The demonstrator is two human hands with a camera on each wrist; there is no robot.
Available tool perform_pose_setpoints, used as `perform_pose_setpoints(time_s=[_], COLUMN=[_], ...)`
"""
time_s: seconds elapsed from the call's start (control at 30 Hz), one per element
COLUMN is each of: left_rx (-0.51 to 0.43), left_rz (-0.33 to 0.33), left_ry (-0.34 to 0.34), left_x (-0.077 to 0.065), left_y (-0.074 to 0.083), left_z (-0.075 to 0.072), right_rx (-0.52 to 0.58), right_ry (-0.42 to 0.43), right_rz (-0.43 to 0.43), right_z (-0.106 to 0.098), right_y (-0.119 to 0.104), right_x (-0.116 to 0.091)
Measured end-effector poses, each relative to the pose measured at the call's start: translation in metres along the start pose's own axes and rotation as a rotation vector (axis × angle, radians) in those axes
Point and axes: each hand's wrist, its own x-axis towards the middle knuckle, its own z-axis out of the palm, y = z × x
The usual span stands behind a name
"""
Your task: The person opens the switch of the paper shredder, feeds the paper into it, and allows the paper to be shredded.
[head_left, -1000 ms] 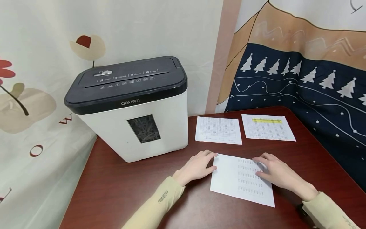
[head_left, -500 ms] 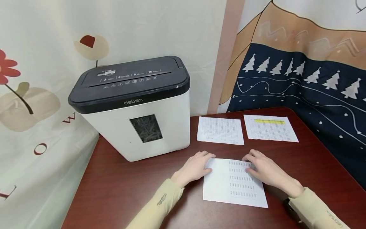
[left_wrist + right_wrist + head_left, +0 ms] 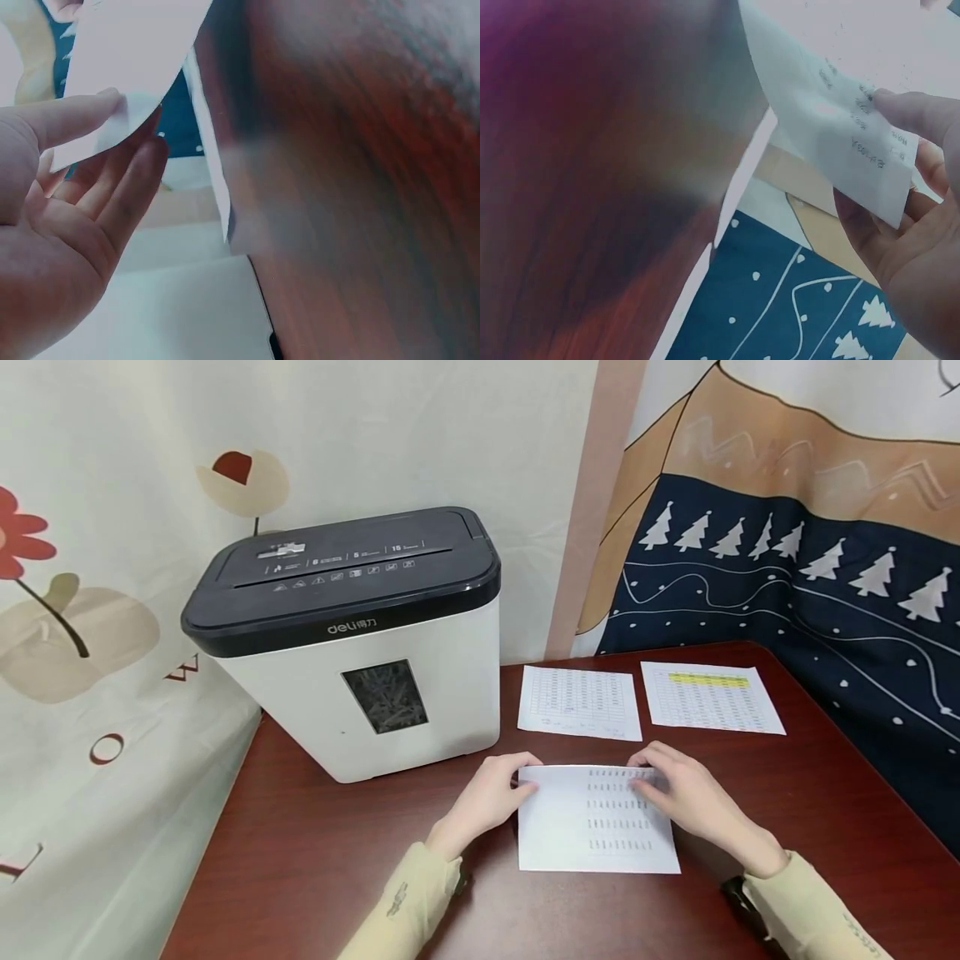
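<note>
A white sheet of paper (image 3: 555,827) with rows of small print on its right part is held between both hands, low over the table. My left hand (image 3: 487,795) pinches its far left corner, thumb on top and fingers beneath, as the left wrist view shows. At the far right corner my right hand (image 3: 693,797) pinches the sheet the same way; in the right wrist view the printed corner (image 3: 870,161) lies between thumb and fingers. A white paper shredder (image 3: 450,668) with a black lid stands to the left, beyond the left hand.
Two printed sheets lie behind the hands: a table sheet (image 3: 579,702) and one with a yellow band (image 3: 712,697). All stand on a dark red wooden table (image 3: 315,877). Patterned curtains (image 3: 517,460) hang behind. Shreds show in the shredder's window (image 3: 385,696).
Both hands have moved left with the sheet, which has come up a little and straightened from its tilt. The fingers have closed more firmly at its far corners. The shredder stays put.
</note>
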Motion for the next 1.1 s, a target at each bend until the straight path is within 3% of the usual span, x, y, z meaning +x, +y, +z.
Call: perform_pose_setpoints(time_s=[0.17,0.4,0.57,0.77,0.87,1.1], left_rx=[-0.094,-0.152,-0.165,-0.291,-0.331,-0.344], left_rz=[0.019,-0.018,0.018,0.056,0.054,-0.021], left_ry=[0.068,0.188,0.239,0.251,0.244,0.273], left_x=[-0.009,-0.024,-0.033,-0.042,-0.045,-0.047], left_y=[-0.003,-0.006,-0.003,-0.005,-0.007,-0.012], left_z=[-0.011,-0.029,-0.045,-0.064,-0.07,-0.075], right_rx=[0.148,0.405,0.362,0.357,0.378,0.447], right_ry=[0.047,-0.022,-0.043,0.033,0.08,0.117], right_rz=[0.065,0.195,0.168,0.139,0.148,0.133], right_z=[-0.003,-0.006,-0.005,-0.011,-0.012,-0.004], right_y=[-0.001,-0.002,-0.008,-0.023,-0.031,-0.046], right_x=[0.003,0.003,0.005,0.011,0.015,0.019])
